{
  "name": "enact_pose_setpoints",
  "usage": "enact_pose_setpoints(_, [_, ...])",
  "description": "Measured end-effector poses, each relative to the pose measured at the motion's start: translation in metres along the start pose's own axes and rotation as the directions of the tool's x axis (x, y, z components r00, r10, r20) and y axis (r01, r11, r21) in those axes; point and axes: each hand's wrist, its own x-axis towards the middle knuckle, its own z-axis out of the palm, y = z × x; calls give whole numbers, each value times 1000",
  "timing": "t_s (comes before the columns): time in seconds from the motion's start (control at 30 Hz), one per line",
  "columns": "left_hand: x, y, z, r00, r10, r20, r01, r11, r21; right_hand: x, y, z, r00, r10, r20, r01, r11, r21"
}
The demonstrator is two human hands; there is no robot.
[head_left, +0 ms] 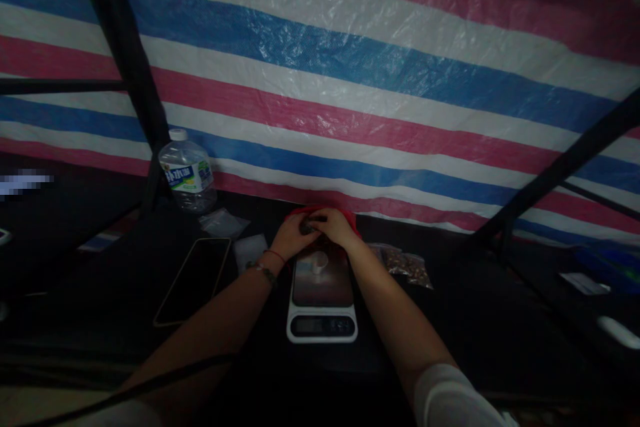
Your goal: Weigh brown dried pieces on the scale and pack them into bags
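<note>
My left hand [294, 236] is closed, its fingers curled beside a small dark clump [307, 224] that is too dim to name. From the other side my right hand [332, 224] reaches to the same clump, its fingers pinched together at it. Both hands are over a red bag or cloth [350, 219], mostly covered by them. Just in front stands a white kitchen scale [323, 333] with a metal top, and a small white cup-like piece [319, 262] rests on it. Right of the scale lie clear bags of small brown pieces [415, 270].
Left of the scale are a phone [195, 281], a clear plastic bag [223, 221], a pale flat packet [251, 252] and a large transparent bottle [186, 177]. Dark metal posts [125, 47] flank the black table. A striped plastic sheet [360, 73] hangs behind.
</note>
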Motion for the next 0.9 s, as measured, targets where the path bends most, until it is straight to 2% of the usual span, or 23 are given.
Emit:
enact_pose_setpoints(0.1, [0,4,-2,1000,9,5,-9,1000,2,0,1,-1,997,-70,40,67,995,79])
enact_pose_setpoints(0.17, [0,5,-3,1000,5,8,-5,1000,-5,1,2,-1,995,-101,24,97,986,134])
enact_pose_setpoints(0.27, [0,7,-3,1000,17,7,-17,1000,-18,0,0,3,998,-43,-46,50,987,153])
enact_pose_setpoints(0.33, [0,7,-3,1000,14,13,-13,1000,-12,0,-4,5,998,-1,-69,8,994,108])
enact_pose_setpoints(0.4, [0,5,-2,1000,-9,22,9,1000,0,0,-8,3,999,-15,-34,16,999,34])
enact_pose_setpoints(0.5, [-1,2,-2,1000,2,16,-2,1000,-6,-2,-12,-9,999,-41,-15,38,985,-167])
enact_pose_setpoints(0.6, [-2,-1,-2,999,40,-29,-41,999,-21,-8,-13,-22,998,67,-11,-64,891,-449])
enact_pose_setpoints(0.67, [-2,-2,-1,998,25,-61,-25,1000,-10,-13,-13,-25,975,208,82,-123,806,-579])
enact_pose_setpoints(0.8, [-3,-5,1,996,-9,-85,11,1000,23,-20,-19,-20,869,445,214,-165,670,-724])
enact_pose_setpoints(0.9, [-3,-7,2,997,-2,-78,4,1000,22,-20,-24,-16,848,485,214,-172,634,-754])
